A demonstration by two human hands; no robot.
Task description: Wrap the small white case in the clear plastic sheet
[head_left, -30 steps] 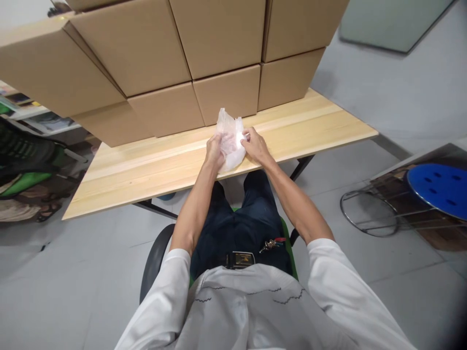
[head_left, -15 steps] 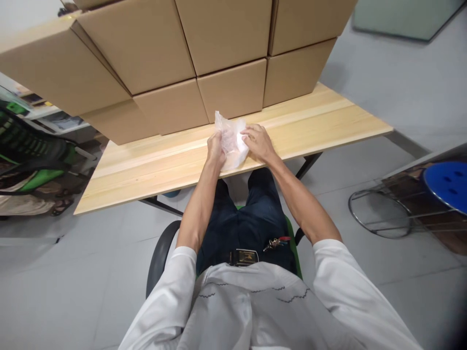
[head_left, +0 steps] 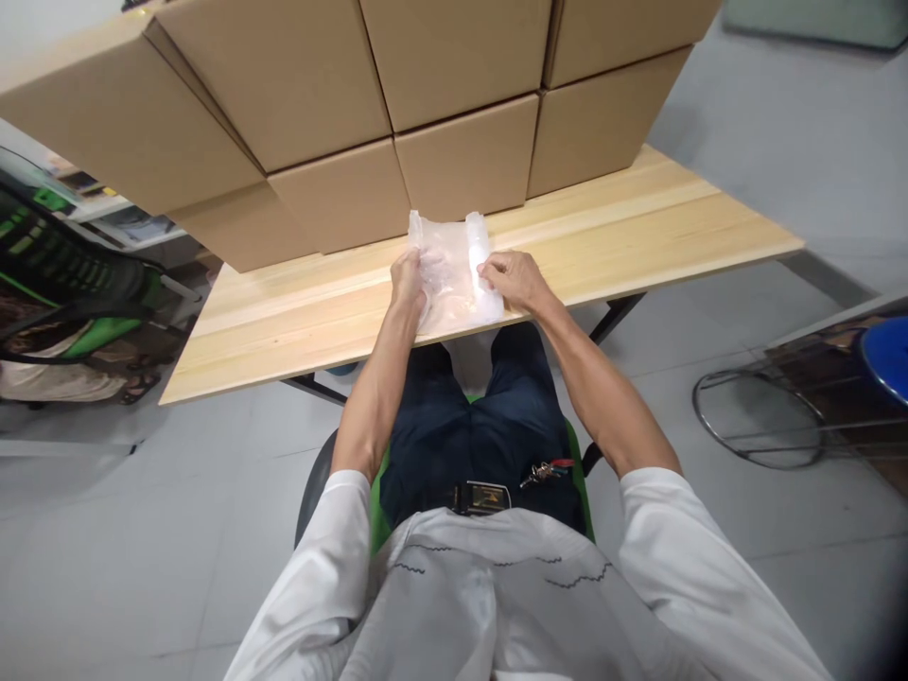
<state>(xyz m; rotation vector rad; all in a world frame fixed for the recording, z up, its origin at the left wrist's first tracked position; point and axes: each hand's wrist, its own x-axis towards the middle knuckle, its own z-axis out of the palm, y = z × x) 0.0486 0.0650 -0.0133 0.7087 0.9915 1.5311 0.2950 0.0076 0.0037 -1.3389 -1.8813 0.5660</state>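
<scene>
A translucent, wrinkled plastic bag [head_left: 448,279] is stretched between my hands just above the table's near edge. My left hand [head_left: 408,282] is closed on its left side, with the thumb toward me. On the other side, my right hand [head_left: 516,280] pinches the whiter, folded right edge between thumb and fingers. The wood grain shows faintly through the plastic. Whether anything lies inside it, I cannot tell.
Cardboard boxes [head_left: 464,156] stand stacked along the back of the wooden table [head_left: 602,241]. A blue stool [head_left: 890,355] is at the right. At the left are a black and green chair [head_left: 63,255] and part of another person's sandalled foot [head_left: 142,383].
The crumpled plastic has been spread wider and flatter. My hands have moved farther apart, and the right one now pinches the straightened right edge. The view has shifted slightly.
</scene>
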